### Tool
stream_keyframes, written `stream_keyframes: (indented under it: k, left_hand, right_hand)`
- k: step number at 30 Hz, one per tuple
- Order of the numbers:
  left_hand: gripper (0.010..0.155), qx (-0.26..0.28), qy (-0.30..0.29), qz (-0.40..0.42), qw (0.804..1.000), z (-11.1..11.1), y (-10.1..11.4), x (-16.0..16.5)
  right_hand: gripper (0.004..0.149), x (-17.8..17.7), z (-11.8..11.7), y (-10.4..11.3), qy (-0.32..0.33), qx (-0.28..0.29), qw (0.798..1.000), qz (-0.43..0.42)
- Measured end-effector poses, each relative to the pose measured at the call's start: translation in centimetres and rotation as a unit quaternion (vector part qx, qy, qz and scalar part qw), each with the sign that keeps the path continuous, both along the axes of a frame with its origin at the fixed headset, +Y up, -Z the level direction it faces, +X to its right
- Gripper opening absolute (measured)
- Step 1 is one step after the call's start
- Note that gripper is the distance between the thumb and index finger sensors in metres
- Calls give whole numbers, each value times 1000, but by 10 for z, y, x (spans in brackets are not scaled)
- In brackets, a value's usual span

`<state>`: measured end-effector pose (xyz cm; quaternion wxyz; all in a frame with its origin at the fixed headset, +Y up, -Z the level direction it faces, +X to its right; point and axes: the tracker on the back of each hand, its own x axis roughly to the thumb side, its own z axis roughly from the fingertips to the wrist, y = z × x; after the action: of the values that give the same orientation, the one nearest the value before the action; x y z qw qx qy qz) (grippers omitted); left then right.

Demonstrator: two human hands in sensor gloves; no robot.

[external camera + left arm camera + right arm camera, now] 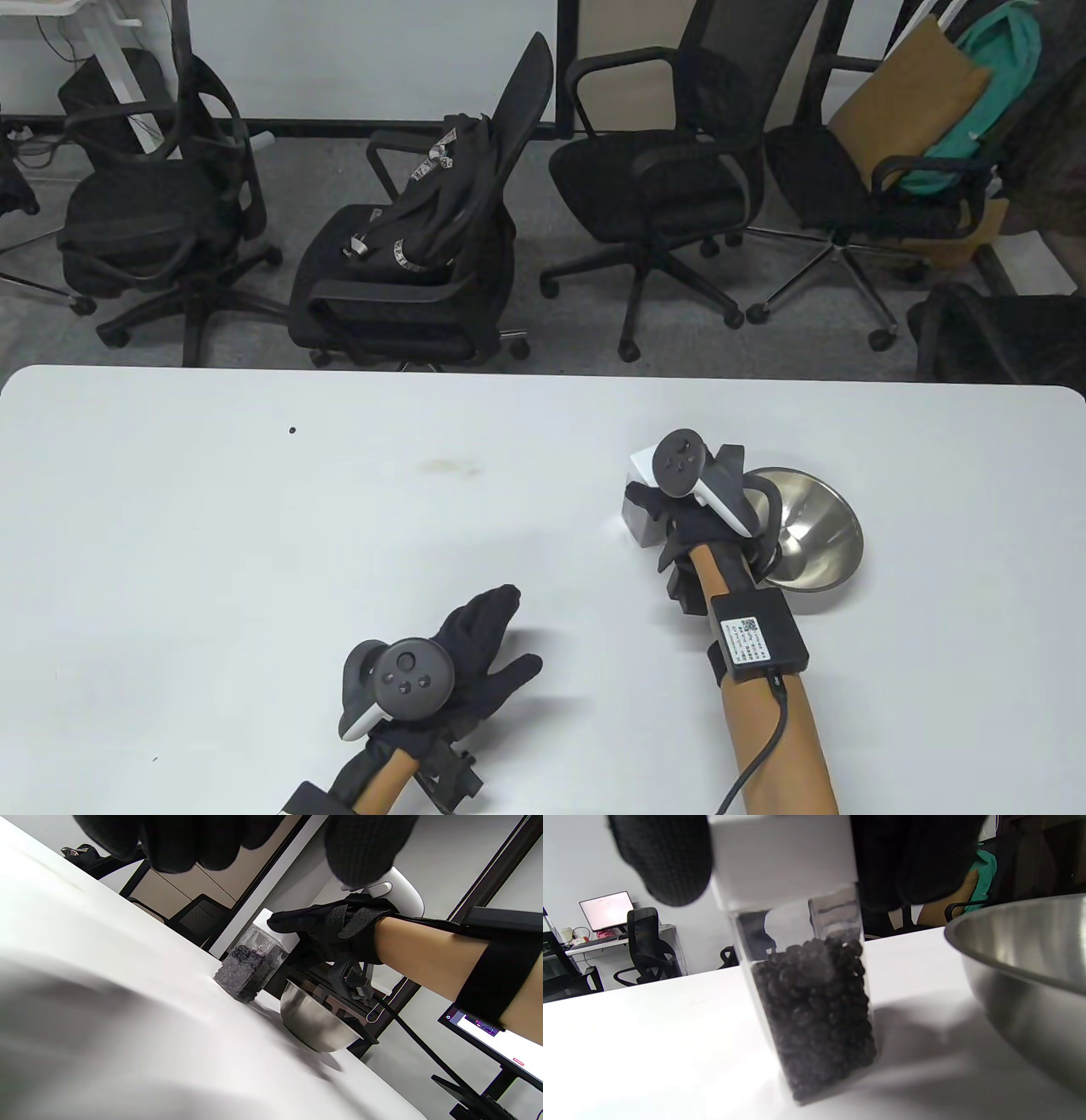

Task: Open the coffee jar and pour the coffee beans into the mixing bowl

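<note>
A clear square coffee jar (814, 1018), about half full of dark beans, stands on the white table (254, 526) with its white lid (780, 857) on. It also shows in the left wrist view (248, 971) and, mostly hidden under my hand, in the table view (638, 519). My right hand (657, 509) grips the lid from above, with fingers (661, 857) on both sides of it. The steel mixing bowl (819, 531) sits just right of the jar, upright and empty. My left hand (496, 632) is open and holds nothing, low over the table to the front left.
Several black office chairs (407, 255) stand beyond the table's far edge. A small dark speck (293, 430) and a faint stain (445, 465) mark the tabletop. A cable (768, 739) runs from the box strapped on my right forearm.
</note>
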<state>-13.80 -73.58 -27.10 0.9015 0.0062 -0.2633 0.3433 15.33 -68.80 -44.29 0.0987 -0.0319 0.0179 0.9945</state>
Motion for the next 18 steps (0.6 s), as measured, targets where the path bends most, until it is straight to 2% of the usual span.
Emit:
stream_keyframes:
  k: [4, 8, 18]
  left_hand:
    - [81, -1, -2, -2, 1000, 0, 0, 0]
    - [82, -1, -3, -2, 1000, -1, -1, 1]
    - [85, 3, -6, -9, 1000, -1, -1, 5]
  right_hand:
    - [93, 0, 3, -1, -9, 46, 999, -14]
    - [91, -2, 14, 3, 13, 91, 996, -7]
    - [91, 11, 62, 48, 57, 141, 986, -63]
